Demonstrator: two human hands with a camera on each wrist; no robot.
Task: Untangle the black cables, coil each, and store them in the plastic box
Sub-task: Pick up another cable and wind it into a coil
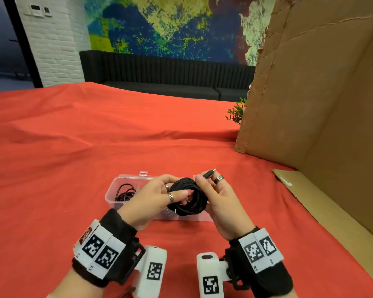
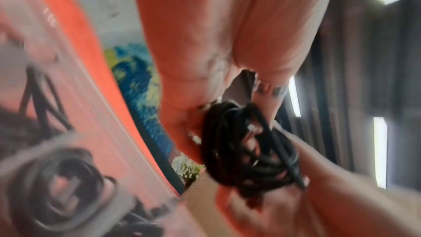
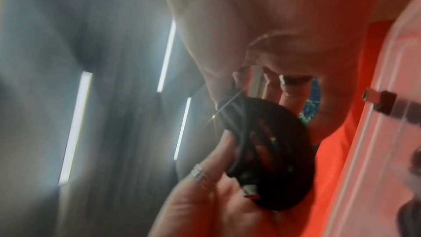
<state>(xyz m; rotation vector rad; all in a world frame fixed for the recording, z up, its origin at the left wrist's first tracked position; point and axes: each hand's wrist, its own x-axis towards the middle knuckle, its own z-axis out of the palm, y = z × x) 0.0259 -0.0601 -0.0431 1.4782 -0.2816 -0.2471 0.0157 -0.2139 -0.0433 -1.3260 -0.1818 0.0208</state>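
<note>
Round black cable coil (image 1: 188, 196) — matte, rubbery

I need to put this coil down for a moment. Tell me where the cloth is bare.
Bare red cloth lies left of the plastic box, and between the box and the cardboard sheet on the right. The box already holds cable; both hands, left hand and right hand, crowd above it with the coil.

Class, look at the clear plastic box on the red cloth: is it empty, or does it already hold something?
Not empty. Through the clear plastic box's open top, a loose black cable already lies inside at its left end.
</note>
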